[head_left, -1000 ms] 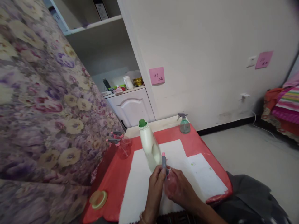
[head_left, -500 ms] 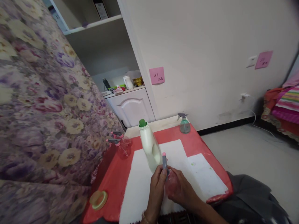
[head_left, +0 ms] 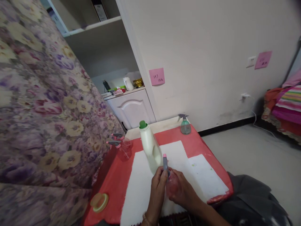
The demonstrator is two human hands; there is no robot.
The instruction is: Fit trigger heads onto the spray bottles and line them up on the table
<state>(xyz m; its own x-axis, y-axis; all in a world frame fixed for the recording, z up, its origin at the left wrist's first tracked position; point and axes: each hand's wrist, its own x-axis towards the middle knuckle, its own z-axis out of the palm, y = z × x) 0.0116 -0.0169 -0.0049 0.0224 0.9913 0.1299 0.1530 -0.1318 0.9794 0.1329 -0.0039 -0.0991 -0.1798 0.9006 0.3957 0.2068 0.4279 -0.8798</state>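
A clear pink spray bottle (head_left: 173, 185) with a grey, pink-tipped spray head is held in both hands above the white sheet. My left hand (head_left: 158, 183) is closed around the spray head at the bottle's neck. Around the bottle's body wraps my right hand (head_left: 185, 191), its fingers partly hidden. Just beyond stands a tall pale green jug (head_left: 150, 147) with a handle; a green piece sits in its open mouth. Two more pink spray bottles (head_left: 124, 151) are at the table's left edge. At the back right corner is a green spray bottle (head_left: 185, 127).
Red cloth (head_left: 113, 185) covers the table under a white sheet (head_left: 135, 188) and a smaller white paper (head_left: 207, 175). A round lid (head_left: 101, 202) lies front left. Floral curtain (head_left: 47, 110) borders the left side, a cabinet (head_left: 133, 108) the back, and grey fabric (head_left: 254, 197) the right.
The view has shifted very slightly. Both hands keep the same hold on the pink spray bottle, and the other things stay in place.
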